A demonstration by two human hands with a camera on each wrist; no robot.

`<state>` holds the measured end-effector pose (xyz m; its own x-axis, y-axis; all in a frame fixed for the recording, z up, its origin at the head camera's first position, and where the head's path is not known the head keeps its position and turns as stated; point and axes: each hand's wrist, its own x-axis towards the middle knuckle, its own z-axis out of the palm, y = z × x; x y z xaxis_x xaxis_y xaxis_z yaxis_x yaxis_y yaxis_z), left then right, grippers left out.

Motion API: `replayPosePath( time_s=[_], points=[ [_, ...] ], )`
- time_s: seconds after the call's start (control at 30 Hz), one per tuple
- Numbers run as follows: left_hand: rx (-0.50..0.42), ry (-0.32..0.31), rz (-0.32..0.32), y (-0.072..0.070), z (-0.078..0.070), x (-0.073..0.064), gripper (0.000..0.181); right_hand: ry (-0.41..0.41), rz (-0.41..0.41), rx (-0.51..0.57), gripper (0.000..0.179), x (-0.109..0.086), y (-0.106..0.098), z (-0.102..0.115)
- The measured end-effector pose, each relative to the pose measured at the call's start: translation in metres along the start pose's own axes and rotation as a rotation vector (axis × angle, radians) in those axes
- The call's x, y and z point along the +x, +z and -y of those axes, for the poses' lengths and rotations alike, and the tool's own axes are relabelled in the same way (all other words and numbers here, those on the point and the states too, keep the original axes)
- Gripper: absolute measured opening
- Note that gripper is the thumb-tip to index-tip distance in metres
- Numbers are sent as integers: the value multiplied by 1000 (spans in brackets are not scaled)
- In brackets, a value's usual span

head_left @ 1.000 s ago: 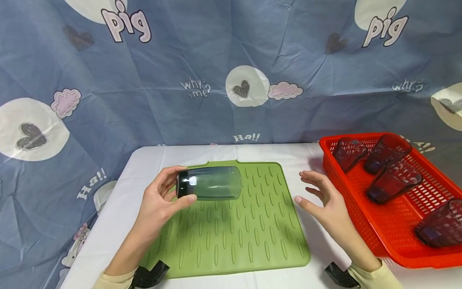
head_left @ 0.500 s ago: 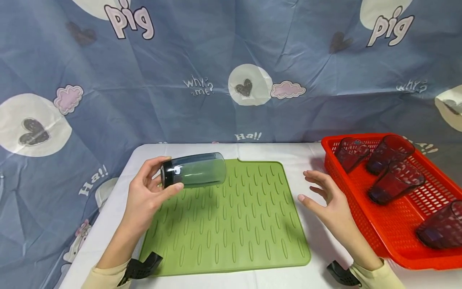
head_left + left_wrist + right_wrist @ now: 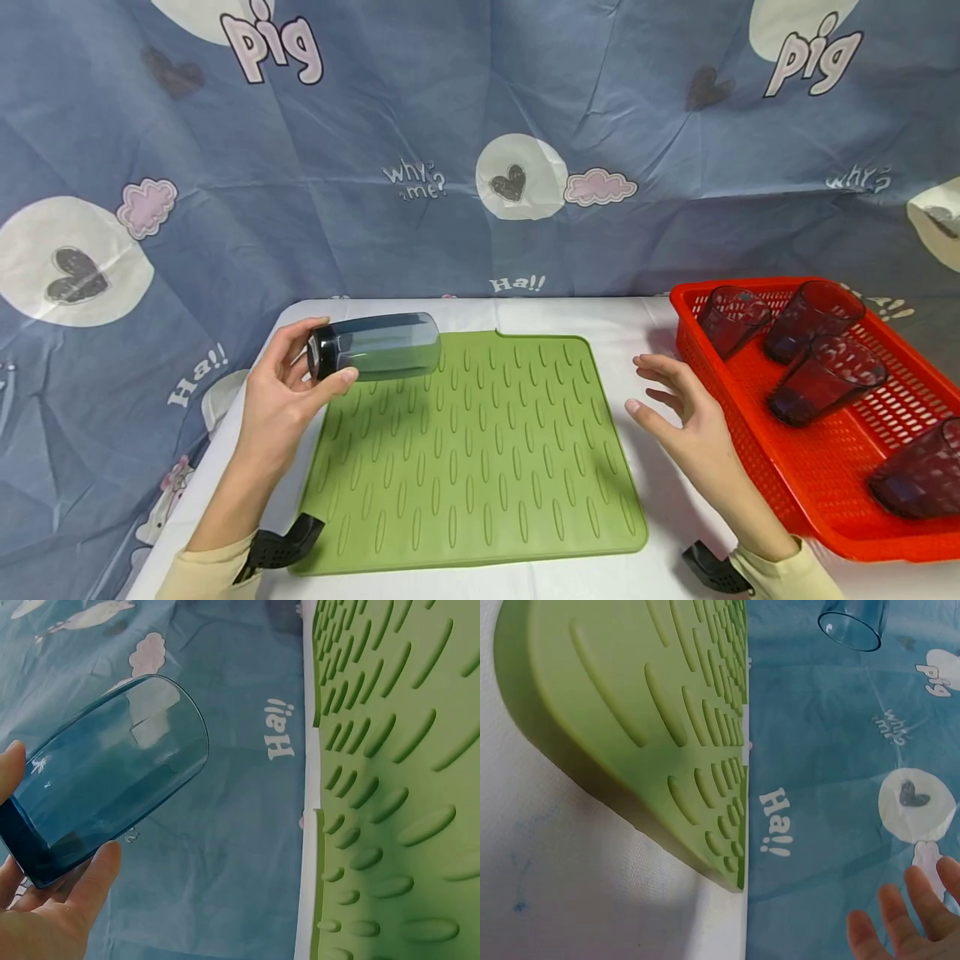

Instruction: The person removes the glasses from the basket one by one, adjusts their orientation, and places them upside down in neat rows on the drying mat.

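A blue-tinted drinking glass [image 3: 386, 346] lies on its side in the air, its mouth toward the right. My left hand [image 3: 281, 392] grips it round the dark base, with the thumb along the near side. In the left wrist view the fingers hold the lower end of the glass [image 3: 120, 765]. Beneath and to the right of it is a green ridged mat [image 3: 480, 467]. My right hand [image 3: 682, 417] hovers by the mat's right edge, fingers loosely bent and holding nothing. The right wrist view catches only its fingertips and the rim of the glass [image 3: 853, 628].
To the right stands a red plastic basket [image 3: 757, 450] with several dark-looking glasses [image 3: 828, 379] leaning inside. A white cloth [image 3: 600, 321] covers the table. Behind it hangs a blue printed curtain [image 3: 420, 100].
The left hand has carried the glass leftward and slightly up, from over the mat to its back left corner. The right hand has stayed nearly still.
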<state>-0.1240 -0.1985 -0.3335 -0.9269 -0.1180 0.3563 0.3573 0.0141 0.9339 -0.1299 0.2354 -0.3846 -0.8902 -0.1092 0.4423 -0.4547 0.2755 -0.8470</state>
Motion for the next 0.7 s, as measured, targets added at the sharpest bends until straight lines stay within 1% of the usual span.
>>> replayPosePath(
  time_s=[0.3,0.5,0.7],
  points=[
    [25,-4,-44,-7,1,4,65,-8,4,8,49,2,0,-1],
    [17,-35,-84,-10,2,6,63,-13,5,14,49,1,-1,-3],
    [-13,-63,-138,-12,3,8,63,-17,8,20,48,0,-2,-5]
  ],
)
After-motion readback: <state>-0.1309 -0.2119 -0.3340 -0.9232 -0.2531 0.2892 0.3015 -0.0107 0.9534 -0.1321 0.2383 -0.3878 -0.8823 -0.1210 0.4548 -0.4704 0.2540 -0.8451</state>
